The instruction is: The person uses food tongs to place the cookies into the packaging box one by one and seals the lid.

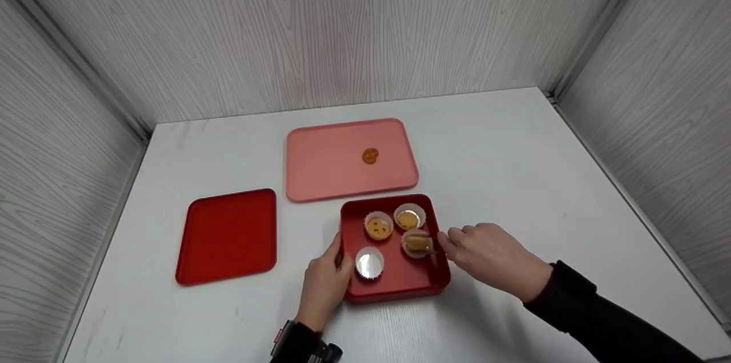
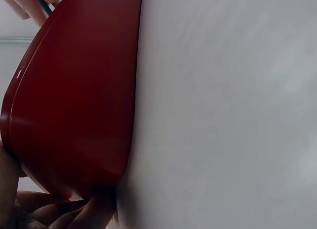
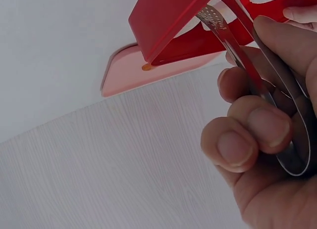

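At its left wall, a red square box is gripped by my left hand, thumb at the rim and fingers along the outside. My right hand holds metal tongs with perforated tips, its fingers wrapped about their arms in the right wrist view. The tips reach over the box's right wall to a golden biscuit at the right paper cup. Another biscuit with dark holes lies in the upper left cup, and a yellowish one in the upper right cup.
A lower left paper cup shows its bare shiny bottom. Behind the box lies a pink tray bearing a small brown pretzel-like piece. To the left is a flat red tray. Wood-grain panels wall the white table.
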`<state>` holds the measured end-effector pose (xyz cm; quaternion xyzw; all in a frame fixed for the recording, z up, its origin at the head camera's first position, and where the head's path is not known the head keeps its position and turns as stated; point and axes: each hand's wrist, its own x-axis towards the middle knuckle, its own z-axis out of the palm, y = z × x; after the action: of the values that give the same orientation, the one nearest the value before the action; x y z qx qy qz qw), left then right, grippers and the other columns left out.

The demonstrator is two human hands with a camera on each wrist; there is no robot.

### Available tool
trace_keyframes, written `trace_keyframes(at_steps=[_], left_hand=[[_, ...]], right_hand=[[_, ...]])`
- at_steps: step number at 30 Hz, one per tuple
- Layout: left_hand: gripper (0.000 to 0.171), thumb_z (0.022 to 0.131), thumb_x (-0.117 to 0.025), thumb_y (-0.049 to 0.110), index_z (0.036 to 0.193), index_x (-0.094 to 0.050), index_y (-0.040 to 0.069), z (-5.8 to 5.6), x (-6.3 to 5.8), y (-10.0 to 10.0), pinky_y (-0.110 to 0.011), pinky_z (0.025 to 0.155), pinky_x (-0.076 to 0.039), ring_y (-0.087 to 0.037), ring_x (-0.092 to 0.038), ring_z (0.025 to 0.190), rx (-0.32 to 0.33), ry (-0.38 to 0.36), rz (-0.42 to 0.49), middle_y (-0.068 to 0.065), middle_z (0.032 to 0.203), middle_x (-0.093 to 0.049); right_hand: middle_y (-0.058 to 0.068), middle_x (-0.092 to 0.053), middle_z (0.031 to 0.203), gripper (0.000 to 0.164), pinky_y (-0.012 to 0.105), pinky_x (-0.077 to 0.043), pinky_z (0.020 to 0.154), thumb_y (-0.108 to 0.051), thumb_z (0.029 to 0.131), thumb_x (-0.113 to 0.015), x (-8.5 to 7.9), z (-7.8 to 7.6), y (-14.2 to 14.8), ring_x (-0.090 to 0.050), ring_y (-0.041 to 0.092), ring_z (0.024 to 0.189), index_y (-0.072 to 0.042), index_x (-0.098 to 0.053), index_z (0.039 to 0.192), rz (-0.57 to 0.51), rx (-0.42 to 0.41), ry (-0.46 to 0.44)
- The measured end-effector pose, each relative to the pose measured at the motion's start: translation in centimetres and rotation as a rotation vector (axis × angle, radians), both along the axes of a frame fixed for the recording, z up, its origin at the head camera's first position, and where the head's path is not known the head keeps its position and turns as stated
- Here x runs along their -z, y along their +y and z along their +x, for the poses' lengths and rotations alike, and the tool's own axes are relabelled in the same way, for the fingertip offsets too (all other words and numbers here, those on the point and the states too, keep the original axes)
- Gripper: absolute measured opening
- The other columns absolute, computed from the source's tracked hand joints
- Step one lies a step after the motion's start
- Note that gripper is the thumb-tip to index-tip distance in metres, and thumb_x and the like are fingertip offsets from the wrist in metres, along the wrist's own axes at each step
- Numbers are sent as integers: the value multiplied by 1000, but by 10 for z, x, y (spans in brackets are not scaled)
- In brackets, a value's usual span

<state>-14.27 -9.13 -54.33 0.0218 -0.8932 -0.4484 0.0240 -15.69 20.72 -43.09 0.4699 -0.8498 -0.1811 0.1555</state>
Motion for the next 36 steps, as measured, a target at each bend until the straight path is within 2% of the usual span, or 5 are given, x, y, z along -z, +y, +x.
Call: trace_keyframes(at_steps=[12,14,21,29,36], left_hand=[[54,97,-59,17,150,-52,7,-1,3,-1,-35,68,-46,-14,-44,65,6,54,-1,-16,86,-72],[55,97,-59,18,150,-52,7,-1,4,-1,-36,69,-47,-14,-46,67,5,56,0,-17,90,-73],[55,98,-59,20,151,-50,6,-1,3,0,-41,81,-50,-16,-53,80,2,24,3,-21,124,-69],[55,98,-61,19,151,-51,6,-1,2,0,-42,79,-50,-17,-53,77,8,28,1,-23,114,-72],[56,98,-59,19,152,-50,7,-1,2,0,-39,76,-48,-16,-50,74,7,9,10,-20,102,-74]], right_hand=[[3,-58,75,37,27,-45,49,-20,80,-87,-15,3,11,-55,17,56,-4,-73,111,-114,-27,-47],[3,-58,75,39,28,-46,49,-21,80,-87,-18,2,13,-55,17,56,-3,-73,111,-130,-24,-46],[1,-50,69,40,25,-41,46,-19,79,-88,-24,-5,19,-47,14,52,-2,-69,110,-222,-10,-28],[3,-49,72,41,25,-43,44,-20,82,-86,-21,-16,17,-47,11,50,-2,-68,114,-304,1,-17],[5,-52,73,40,27,-45,44,-17,86,-83,-18,-36,7,-51,13,50,0,-68,119,-395,64,-16]])
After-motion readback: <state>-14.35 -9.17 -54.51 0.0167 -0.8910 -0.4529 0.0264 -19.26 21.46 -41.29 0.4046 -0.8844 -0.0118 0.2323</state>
